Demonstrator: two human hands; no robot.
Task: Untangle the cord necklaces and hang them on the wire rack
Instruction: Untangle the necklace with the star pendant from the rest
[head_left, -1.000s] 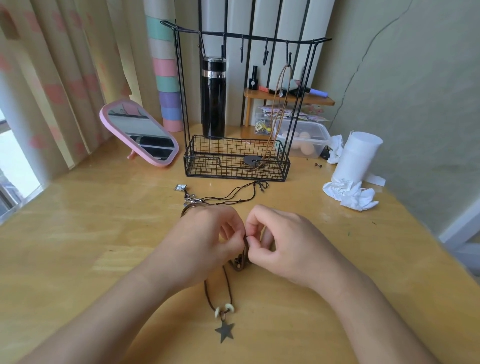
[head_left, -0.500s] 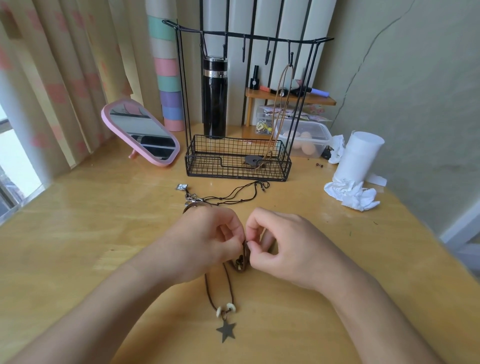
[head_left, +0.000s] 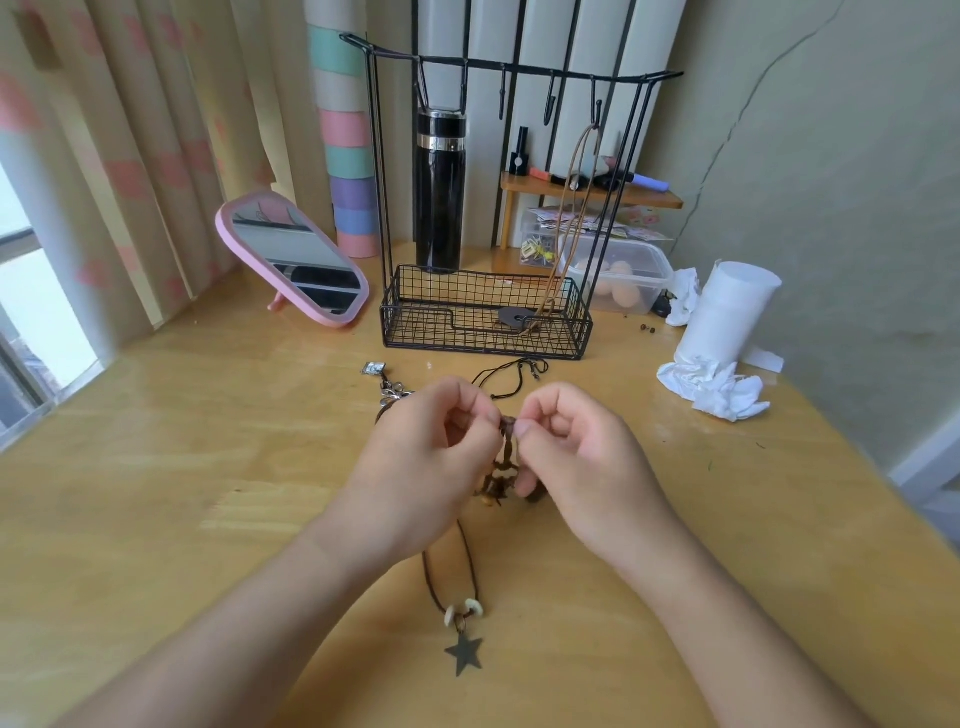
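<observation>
My left hand (head_left: 434, 457) and my right hand (head_left: 576, 457) meet over the middle of the table, each pinching the brown knotted cords (head_left: 506, 441) between thumb and fingers. A dark cord runs down from the knot to a star pendant (head_left: 463, 654) with pale beads, lying near the table's front. A thin black cord (head_left: 511, 371) and silver charms (head_left: 387, 387) lie just beyond my hands. The black wire rack (head_left: 485, 312) stands behind them, with a tan cord necklace (head_left: 574, 208) hanging from its right hook into the basket.
A pink mirror (head_left: 293, 260) leans at the back left. A black flask (head_left: 440, 192) stands behind the rack. A clear box (head_left: 631, 270), a paper roll (head_left: 724, 312) and crumpled tissue (head_left: 711, 387) sit at the right, by the wall.
Both hands have lifted the knotted cords slightly and shifted their pinch; the star pendant and the rack stay where they were.
</observation>
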